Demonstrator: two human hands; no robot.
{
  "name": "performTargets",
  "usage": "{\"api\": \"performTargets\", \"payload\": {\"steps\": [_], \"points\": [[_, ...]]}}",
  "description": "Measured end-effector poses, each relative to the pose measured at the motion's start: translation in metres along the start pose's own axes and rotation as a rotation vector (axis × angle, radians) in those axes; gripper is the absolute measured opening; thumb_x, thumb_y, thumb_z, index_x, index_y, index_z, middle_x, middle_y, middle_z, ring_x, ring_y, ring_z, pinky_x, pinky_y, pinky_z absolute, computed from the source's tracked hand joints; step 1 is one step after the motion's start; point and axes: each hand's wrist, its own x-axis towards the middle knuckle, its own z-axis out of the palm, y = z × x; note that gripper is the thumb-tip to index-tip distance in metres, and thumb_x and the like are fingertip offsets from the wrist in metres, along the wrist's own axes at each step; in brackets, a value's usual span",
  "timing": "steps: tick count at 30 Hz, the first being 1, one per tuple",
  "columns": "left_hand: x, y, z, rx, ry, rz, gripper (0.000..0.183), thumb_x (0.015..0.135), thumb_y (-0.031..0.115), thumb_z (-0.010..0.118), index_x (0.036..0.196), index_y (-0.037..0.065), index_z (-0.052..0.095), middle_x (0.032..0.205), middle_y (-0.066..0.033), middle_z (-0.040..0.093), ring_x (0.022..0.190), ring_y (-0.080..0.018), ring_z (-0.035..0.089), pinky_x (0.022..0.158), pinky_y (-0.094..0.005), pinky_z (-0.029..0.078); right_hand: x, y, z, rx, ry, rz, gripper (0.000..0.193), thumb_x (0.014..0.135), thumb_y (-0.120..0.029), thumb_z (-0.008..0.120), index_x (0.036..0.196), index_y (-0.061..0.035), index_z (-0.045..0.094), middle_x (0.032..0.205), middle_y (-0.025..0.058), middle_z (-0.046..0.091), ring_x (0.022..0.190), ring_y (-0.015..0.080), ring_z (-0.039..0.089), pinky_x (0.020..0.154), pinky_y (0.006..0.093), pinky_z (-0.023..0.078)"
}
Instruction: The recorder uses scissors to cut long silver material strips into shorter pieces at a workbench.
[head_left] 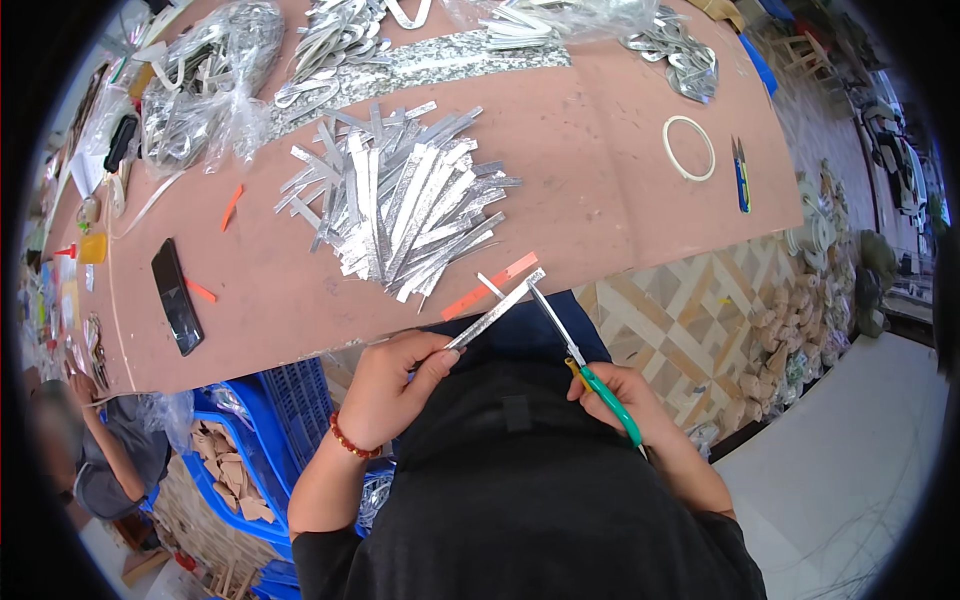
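Observation:
Between the thumb and fingers of my left hand is a narrow, glittery silver strip, pointing up and to the right over the table's near edge. My right hand is closed around scissors with green and yellow handles. Their long metal blades reach up to the strip's far end, at or just beside it; whether they touch is too fine to tell. An orange strip lies on the table behind the silver one. Past it spreads a large loose pile of silver strips.
On the brown-covered table are a black phone, a cream ring and blue-yellow snips. Bagged silver pieces stand at the far left. A blue crate holds tan pieces below. Another person's arm shows at left.

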Motion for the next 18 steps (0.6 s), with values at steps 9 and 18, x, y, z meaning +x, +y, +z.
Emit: {"api": "performTargets", "payload": {"steps": [9, 18], "points": [[0.003, 0.002, 0.014, -0.009, 0.263, -0.019, 0.008, 0.081, 0.008, 0.060, 0.082, 0.000, 0.060, 0.063, -0.0110, 0.057, 0.049, -0.0162, 0.052, 0.049, -0.0272, 0.041, 0.003, -0.006, 0.006, 0.059, 0.012, 0.035, 0.016, 0.087, -0.018, 0.061, 0.088, -0.0019, 0.058, 0.073, -0.0054, 0.049, 0.066, 0.0016, 0.042, 0.059, 0.0174, 0.035], [0.001, 0.011, 0.013, 0.085, 0.377, -0.014, 0.006, 0.078, 0.005, 0.063, 0.081, 0.000, 0.062, 0.073, -0.0116, 0.062, 0.054, -0.0208, 0.058, 0.053, -0.0280, 0.045, 0.003, -0.003, 0.007, 0.055, -0.006, 0.076, 0.020, 0.088, -0.022, 0.059, 0.088, -0.0024, 0.058, 0.071, -0.0064, 0.048, 0.064, 0.0010, 0.041, 0.058, 0.0173, 0.033]]}}
